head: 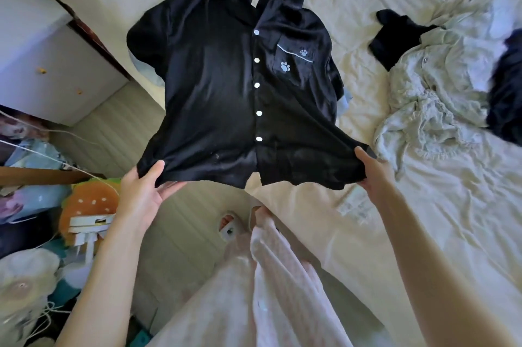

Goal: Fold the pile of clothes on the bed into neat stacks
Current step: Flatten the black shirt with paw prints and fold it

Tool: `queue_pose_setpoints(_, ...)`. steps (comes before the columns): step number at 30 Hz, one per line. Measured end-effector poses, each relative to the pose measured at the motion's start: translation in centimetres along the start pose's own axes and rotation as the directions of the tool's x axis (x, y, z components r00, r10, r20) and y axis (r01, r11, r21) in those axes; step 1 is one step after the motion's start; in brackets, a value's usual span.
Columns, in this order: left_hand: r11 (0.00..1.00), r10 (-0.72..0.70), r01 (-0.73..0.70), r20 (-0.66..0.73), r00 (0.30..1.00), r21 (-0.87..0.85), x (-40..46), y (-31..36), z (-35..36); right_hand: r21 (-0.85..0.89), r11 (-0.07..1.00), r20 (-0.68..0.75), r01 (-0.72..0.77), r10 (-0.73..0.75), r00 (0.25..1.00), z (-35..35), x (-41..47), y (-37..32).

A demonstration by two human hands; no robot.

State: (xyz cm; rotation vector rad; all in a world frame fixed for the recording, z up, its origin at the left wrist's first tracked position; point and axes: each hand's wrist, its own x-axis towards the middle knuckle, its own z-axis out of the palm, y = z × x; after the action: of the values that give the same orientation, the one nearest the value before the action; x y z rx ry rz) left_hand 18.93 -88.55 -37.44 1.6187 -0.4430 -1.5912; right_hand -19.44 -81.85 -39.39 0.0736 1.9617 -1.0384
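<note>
Step in hand, I'd say: spreading the black button-front pyjama shirt w/ paw-print pocket [226, 86] flat before folding. Left hand [147, 191] pinches the shirt's hem corner; right hand [370, 168] pinches the opposite hem corner. Collar end lies on the cream quilted bed [367, 233], hem end lifted nearer the person. Next prob.: lay hem down, fold sides in. Unfolded pale green crumpled garment pile [423, 98] sits right of the shirt.

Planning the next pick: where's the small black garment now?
In the head view, right of the black shirt, the small black garment lies on the bed, touching the crumpled pale clothes.
</note>
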Motion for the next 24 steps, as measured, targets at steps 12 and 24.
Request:
queue_pose_setpoints(12,0.939,-0.244,0.289,-0.232,0.942,0.188,0.7,-5.4,-2.9,-0.064,0.959,-0.144,-0.276,0.265,0.954,-3.0,1.5,6.2)
queue_pose_setpoints(24,0.896,-0.196,0.336,-0.421,0.886,0.290,0.5,-8.5,-7.0,-0.371,0.862,-0.282,-0.345,0.250,0.926,-4.6,0.4,11.8)
